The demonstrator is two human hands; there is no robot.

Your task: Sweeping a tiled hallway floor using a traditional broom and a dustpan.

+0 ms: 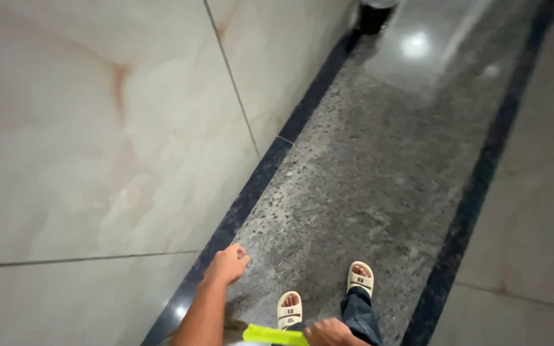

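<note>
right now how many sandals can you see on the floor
2. The left sandal is on the speckled grey floor near the bottom edge; the right sandal is a step ahead, just above the dark trouser leg. None looks hidden.

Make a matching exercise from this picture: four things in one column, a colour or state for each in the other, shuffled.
1. left hand
2. right hand
3. sandals
4. floor

a. grey, speckled, glossy
b. cream
c. loosely closed, holding nothing
d. gripping a yellow-green tool

Pairs: 1-c, 2-d, 3-b, 4-a
</note>
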